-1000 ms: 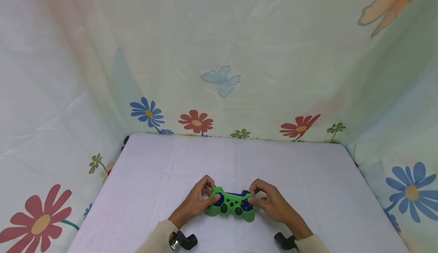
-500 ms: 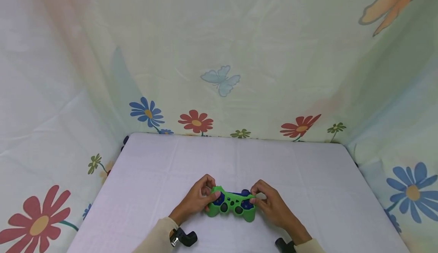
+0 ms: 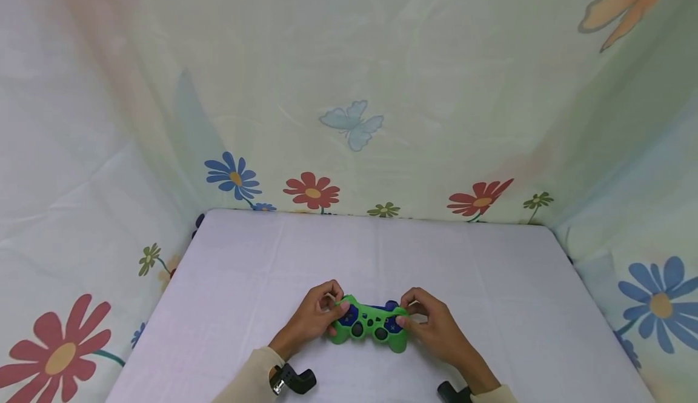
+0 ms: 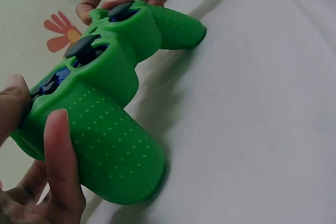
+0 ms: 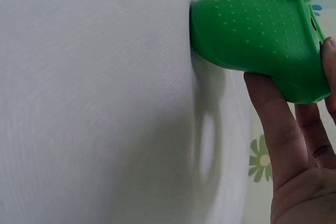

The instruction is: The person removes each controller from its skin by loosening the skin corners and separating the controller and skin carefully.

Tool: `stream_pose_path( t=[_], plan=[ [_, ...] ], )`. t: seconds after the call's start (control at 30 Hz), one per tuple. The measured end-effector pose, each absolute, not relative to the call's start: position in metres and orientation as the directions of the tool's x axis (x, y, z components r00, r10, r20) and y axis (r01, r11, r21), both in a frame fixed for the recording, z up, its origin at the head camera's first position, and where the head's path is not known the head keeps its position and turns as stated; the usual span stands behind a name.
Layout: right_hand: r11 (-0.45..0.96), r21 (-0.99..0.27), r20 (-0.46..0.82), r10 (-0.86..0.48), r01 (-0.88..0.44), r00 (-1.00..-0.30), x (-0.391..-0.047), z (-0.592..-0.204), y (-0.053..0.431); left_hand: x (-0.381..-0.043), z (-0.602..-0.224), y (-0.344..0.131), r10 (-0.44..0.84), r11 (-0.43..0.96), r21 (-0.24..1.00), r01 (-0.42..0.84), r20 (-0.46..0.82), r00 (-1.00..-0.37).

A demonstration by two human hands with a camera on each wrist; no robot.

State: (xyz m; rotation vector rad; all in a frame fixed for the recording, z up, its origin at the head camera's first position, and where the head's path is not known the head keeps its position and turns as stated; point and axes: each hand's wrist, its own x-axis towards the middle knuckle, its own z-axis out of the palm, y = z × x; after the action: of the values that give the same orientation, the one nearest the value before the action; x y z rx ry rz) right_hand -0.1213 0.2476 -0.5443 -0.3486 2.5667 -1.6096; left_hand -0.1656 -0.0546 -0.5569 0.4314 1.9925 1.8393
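Note:
A blue game controller (image 3: 392, 324) sits in a green silicone cover (image 3: 375, 318), grips toward me, near the front of the white table. Small raised dots cover the green grip (image 4: 113, 145) in the left wrist view. My left hand (image 3: 313, 318) holds its left end, thumb on top by the direction pad and other fingers behind and below. My right hand (image 3: 436, 327) pinches the cover at the right end, thumb on top by the buttons. In the right wrist view the grip's tip meets the cloth, and fingers of the right hand (image 5: 294, 150) support the underside.
White cloth covers the table (image 3: 305, 245). A flower-and-butterfly printed curtain (image 3: 436, 88) stands behind it and at both sides. Black wrist-worn cameras show at the left wrist (image 3: 294, 380) and the right wrist (image 3: 454, 392).
My right hand tugged the cover's upper right edge outward half a second ago; now its thumb lies lower, over the right face. The left hand keeps its hold, its thumb slightly higher.

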Motion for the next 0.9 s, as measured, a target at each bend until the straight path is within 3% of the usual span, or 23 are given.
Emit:
stream_pose_path(
  t=[0.2,0.4,0.57,0.9],
  plan=[
    [0.397,-0.882,0.157,-0.256,-0.252,-0.954,-0.122,-0.549,0.249,-0.164,-0.560,-0.057,0.486,0.056,0.997,-0.046,-0.067,-0.871],
    [0.399,-0.861,0.218,-0.275,-0.317,-0.936,-0.122,-0.553,0.246,-0.164,-0.562,-0.057,0.464,0.090,0.993,0.075,0.025,-0.886],
    [0.442,-0.851,0.184,-0.258,-0.285,-0.949,-0.123,-0.553,0.244,-0.167,-0.559,-0.057,0.468,0.189,0.970,0.153,0.048,-0.882],
    [0.552,-0.824,0.013,-0.202,-0.125,-0.979,-0.128,-0.535,0.237,-0.172,-0.556,-0.056,0.488,0.242,0.938,0.250,0.106,-0.867]
  ],
)
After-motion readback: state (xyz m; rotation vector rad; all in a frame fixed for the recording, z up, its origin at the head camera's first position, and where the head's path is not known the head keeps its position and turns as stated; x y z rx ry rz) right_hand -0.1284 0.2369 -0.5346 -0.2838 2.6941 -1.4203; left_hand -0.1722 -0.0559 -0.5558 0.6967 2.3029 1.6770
